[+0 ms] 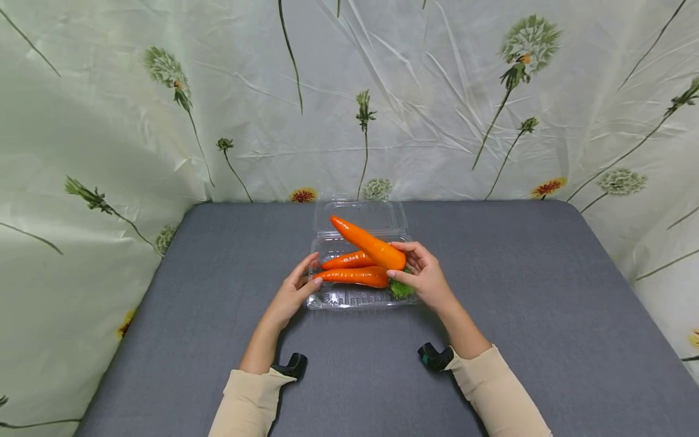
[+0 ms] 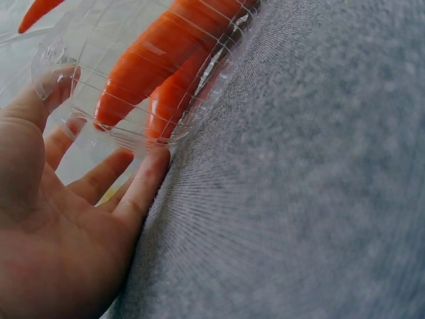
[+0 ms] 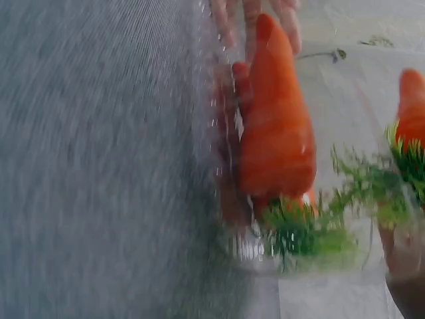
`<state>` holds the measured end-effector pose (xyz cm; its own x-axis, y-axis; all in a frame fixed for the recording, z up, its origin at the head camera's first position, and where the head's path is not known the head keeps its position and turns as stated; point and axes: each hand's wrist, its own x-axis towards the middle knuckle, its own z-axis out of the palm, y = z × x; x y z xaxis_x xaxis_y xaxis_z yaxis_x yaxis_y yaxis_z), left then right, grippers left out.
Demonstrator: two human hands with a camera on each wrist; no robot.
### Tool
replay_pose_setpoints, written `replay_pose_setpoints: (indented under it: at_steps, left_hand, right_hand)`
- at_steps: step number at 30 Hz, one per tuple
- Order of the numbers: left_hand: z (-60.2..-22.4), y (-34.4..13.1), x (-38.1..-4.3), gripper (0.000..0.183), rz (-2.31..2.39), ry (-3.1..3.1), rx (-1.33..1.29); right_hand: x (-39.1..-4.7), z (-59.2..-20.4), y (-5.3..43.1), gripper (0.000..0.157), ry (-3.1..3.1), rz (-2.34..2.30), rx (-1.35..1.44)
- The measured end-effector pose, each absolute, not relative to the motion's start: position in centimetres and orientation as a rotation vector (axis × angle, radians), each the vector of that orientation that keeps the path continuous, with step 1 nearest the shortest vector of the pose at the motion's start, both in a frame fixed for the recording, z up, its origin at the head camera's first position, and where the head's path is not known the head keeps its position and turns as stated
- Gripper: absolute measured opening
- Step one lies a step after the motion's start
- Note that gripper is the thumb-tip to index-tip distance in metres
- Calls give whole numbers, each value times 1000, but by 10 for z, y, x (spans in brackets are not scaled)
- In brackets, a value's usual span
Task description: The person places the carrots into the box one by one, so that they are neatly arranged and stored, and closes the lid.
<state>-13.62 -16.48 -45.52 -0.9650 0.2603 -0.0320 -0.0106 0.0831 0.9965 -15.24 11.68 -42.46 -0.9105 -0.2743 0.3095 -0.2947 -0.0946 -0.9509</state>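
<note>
A clear plastic clamshell container (image 1: 330,297) lies on the table with its lid (image 1: 360,217) folded back. Two orange carrots (image 1: 352,277) lie inside it, side by side. My left hand (image 1: 288,297) holds the container's left end, thumb and fingertips at its rim; the left wrist view shows this hand (image 2: 73,199) close against the clear wall. My right hand (image 1: 428,276) grips a third carrot (image 1: 368,243) by its thick end, thumb on the near side, its tip slanting up to the left over the container. Green leafy tops (image 1: 402,288) show below that hand.
The grey cloth-covered table (image 1: 180,340) stretches out around the container. Behind it hangs a pale curtain (image 1: 327,121) with printed flowers. A black wrist camera (image 1: 292,366) sits on my left wrist and another camera (image 1: 435,357) on my right wrist.
</note>
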Motion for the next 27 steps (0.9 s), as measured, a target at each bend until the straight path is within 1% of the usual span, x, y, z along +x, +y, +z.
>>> replay_pose_setpoints:
  at_steps: [5, 9, 11, 18, 22, 27]
  left_hand:
    - [-474, -169, -143, 56, 2007, 2147, 261]
    - [-477, -168, -144, 56, 2008, 2176, 278]
    - [-476, -168, -143, 56, 2012, 2184, 286]
    - [-476, -167, -143, 56, 2037, 2180, 301]
    - [-477, -168, -143, 56, 2047, 2166, 305]
    - [-478, -168, -143, 56, 2036, 2166, 293]
  right_hand:
    - [-151, -417, 121, 47, -2267, 2144, 761]
    - [-147, -408, 122, 45, -2385, 2083, 786]
    - [-147, -409, 124, 45, -2422, 2040, 832]
    - [-160, -430, 134, 46, -2546, 1919, 981]
    - [-163, -430, 136, 46, -2604, 1789, 1086]
    - [-164, -425, 136, 47, -2712, 1678, 1086]
